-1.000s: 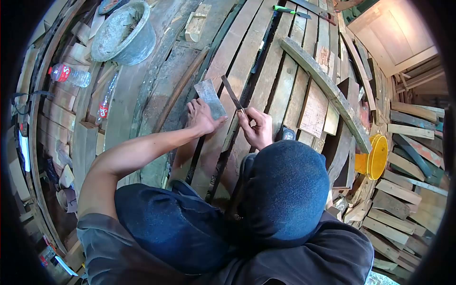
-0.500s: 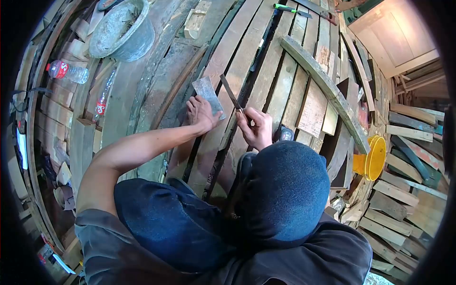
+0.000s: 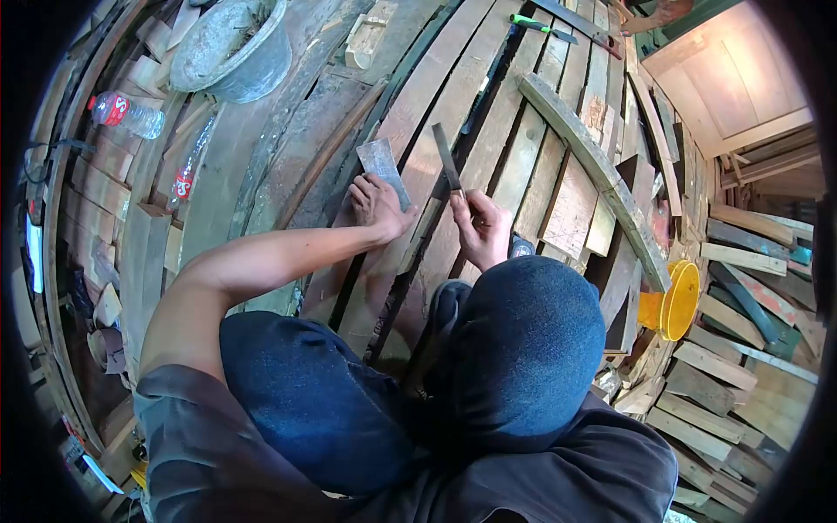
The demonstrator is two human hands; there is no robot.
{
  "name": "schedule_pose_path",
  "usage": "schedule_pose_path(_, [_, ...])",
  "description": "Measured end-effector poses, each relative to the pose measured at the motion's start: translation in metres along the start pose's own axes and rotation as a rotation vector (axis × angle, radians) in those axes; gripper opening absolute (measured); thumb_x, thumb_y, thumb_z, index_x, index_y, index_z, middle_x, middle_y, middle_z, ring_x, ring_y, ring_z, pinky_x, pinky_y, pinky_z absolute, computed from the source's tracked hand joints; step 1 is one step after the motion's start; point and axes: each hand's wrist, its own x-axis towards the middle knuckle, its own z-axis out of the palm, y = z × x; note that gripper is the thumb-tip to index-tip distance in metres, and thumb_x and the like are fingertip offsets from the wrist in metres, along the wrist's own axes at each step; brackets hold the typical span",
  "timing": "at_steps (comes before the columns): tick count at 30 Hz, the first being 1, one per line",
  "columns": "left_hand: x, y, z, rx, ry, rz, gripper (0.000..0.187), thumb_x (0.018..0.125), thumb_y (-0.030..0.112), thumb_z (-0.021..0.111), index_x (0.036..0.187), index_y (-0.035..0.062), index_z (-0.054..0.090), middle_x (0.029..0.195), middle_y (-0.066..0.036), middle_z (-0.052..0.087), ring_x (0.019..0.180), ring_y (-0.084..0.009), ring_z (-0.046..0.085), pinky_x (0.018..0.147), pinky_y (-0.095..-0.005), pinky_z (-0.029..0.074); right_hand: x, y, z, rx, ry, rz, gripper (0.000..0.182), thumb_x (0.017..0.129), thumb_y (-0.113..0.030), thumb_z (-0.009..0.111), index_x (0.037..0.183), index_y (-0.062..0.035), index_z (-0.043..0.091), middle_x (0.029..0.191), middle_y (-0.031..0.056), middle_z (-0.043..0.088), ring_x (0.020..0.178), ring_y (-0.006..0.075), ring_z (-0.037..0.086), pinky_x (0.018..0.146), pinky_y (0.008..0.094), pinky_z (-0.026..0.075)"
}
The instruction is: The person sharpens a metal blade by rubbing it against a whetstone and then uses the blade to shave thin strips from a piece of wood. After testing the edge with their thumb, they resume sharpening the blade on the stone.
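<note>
My left hand (image 3: 381, 207) presses a thin grey rectangular metal plate (image 3: 380, 162) against the planks, its fingers curled at the lower edge and the thumb along the right side. In my right hand (image 3: 484, 227) is a narrow flat file (image 3: 445, 155), gripped by its handle. Its blade points up and away from me, to the right of the plate and apart from it. Below both hands are my bent knees in blue denim (image 3: 532, 349).
A spaced-plank floor (image 3: 514, 131) surrounds me. A long beam (image 3: 602, 166) lies to the right, near a yellow bucket (image 3: 678, 301). A grey tub (image 3: 231, 52) and plastic bottles (image 3: 131, 116) are at left. A green-handled tool (image 3: 532, 23) and handsaw (image 3: 580, 26) lie ahead, near part of another person (image 3: 661, 16).
My right hand has moved right with the file, widening the gap to the plate, and the blade stands more upright in view. My left hand stays on the plate. The view has shifted slightly.
</note>
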Motion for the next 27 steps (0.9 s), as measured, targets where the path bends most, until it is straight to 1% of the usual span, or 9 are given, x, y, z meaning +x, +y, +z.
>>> schedule_pose_path(4, [0.004, -0.011, -0.004, 0.058, 0.012, 0.155, 0.098, 0.061, 0.036, 0.085, 0.126, -0.0139, 0.031, 0.121, -0.024, 0.041, 0.115, -0.0361, 0.041, 0.100, -0.0447, 0.038, 0.000, 0.016, 0.001, 0.054, 0.042, 0.035, 0.021, 0.089, -0.013, 0.065, 0.076, 0.0026, 0.058, 0.056, 0.0121, 0.048, 0.050, 0.0169, 0.045, 0.049, 0.0313, 0.037])
schedule_pose_path(7, [0.027, -0.046, -0.009, 0.143, -0.002, 0.574, 0.099, 0.058, 0.028, 0.083, 0.131, -0.0129, 0.030, 0.122, -0.022, 0.041, 0.116, -0.0379, 0.040, 0.101, -0.0465, 0.037, -0.003, 0.032, 0.006, 0.120, 0.034, 0.113, 0.025, 0.091, -0.017, 0.065, 0.075, 0.0025, 0.059, 0.054, 0.0099, 0.046, 0.050, 0.0124, 0.042, 0.048, 0.0310, 0.036])
schedule_pose_path(8, [0.040, -0.056, -0.014, 0.078, -0.091, 0.685, 0.104, 0.057, 0.024, 0.080, 0.140, -0.0090, 0.025, 0.131, -0.022, 0.039, 0.120, -0.0404, 0.037, 0.105, -0.0481, 0.034, -0.006, 0.036, 0.008, 0.153, 0.010, 0.168, 0.026, 0.091, -0.018, 0.065, 0.075, 0.0024, 0.059, 0.054, 0.0093, 0.045, 0.050, 0.0117, 0.041, 0.048, 0.0310, 0.036])
schedule_pose_path(11, [0.057, -0.078, -0.030, 0.074, -0.174, 0.915, 0.106, 0.059, 0.024, 0.079, 0.145, -0.0048, 0.022, 0.139, -0.021, 0.036, 0.124, -0.0414, 0.034, 0.107, -0.0483, 0.032, -0.020, 0.052, 0.025, 0.366, -0.074, 0.361, 0.030, 0.095, -0.023, 0.063, 0.077, 0.0013, 0.062, 0.053, 0.0017, 0.049, 0.049, 0.0060, 0.044, 0.046, 0.0270, 0.036])
schedule_pose_path(12, [0.056, -0.082, -0.032, 0.071, -0.204, 0.896, 0.108, 0.063, 0.028, 0.078, 0.149, 0.0008, 0.019, 0.144, -0.020, 0.033, 0.126, -0.0419, 0.032, 0.109, -0.0493, 0.030, -0.026, 0.058, 0.032, 0.423, -0.129, 0.409, 0.030, 0.096, -0.023, 0.062, 0.076, 0.0007, 0.062, 0.054, 0.0003, 0.051, 0.049, 0.0055, 0.046, 0.046, 0.0258, 0.037])
schedule_pose_path(17, [0.040, -0.090, -0.049, 0.118, -0.038, 0.969, 0.092, 0.079, 0.037, 0.070, 0.151, 0.0077, 0.022, 0.146, -0.021, 0.029, 0.126, -0.0419, 0.032, 0.108, -0.0495, 0.030, -0.046, 0.085, 0.065, 0.661, -0.320, 0.647, 0.030, 0.099, -0.026, 0.056, 0.085, -0.0012, 0.062, 0.067, 0.0012, 0.056, 0.054, 0.0083, 0.050, 0.051, 0.0245, 0.041])
schedule_pose_path(21, [0.027, -0.099, -0.050, 0.408, -0.038, 1.038, 0.080, 0.087, 0.040, 0.062, 0.153, 0.0181, 0.021, 0.151, -0.023, 0.022, 0.128, -0.0411, 0.032, 0.108, -0.0508, 0.028, -0.053, 0.102, 0.072, 0.884, -0.244, 0.641, 0.027, 0.100, -0.028, 0.054, 0.092, -0.0028, 0.061, 0.069, 0.0014, 0.056, 0.056, 0.0096, 0.051, 0.052, 0.0241, 0.042])
schedule_pose_path(22, [0.024, -0.100, -0.048, 0.473, -0.049, 1.027, 0.074, 0.090, 0.042, 0.058, 0.154, 0.0264, 0.022, 0.155, -0.024, 0.016, 0.129, -0.0401, 0.033, 0.108, -0.0498, 0.028, -0.050, 0.102, 0.070, 0.845, -0.226, 0.610, 0.027, 0.100, -0.028, 0.054, 0.091, -0.0031, 0.061, 0.069, 0.0016, 0.056, 0.056, 0.0099, 0.051, 0.053, 0.0243, 0.042])
schedule_pose_path(27, [0.019, -0.097, -0.043, 0.506, 0.033, 1.068, 0.062, 0.094, 0.040, 0.054, 0.151, 0.0319, 0.031, 0.157, -0.022, 0.010, 0.125, -0.0368, 0.037, 0.107, -0.0487, 0.030, -0.042, 0.099, 0.061, 0.835, -0.228, 0.582, 0.027, 0.100, -0.028, 0.054, 0.091, -0.0035, 0.060, 0.069, 0.0020, 0.057, 0.057, 0.0106, 0.053, 0.053, 0.0244, 0.044])
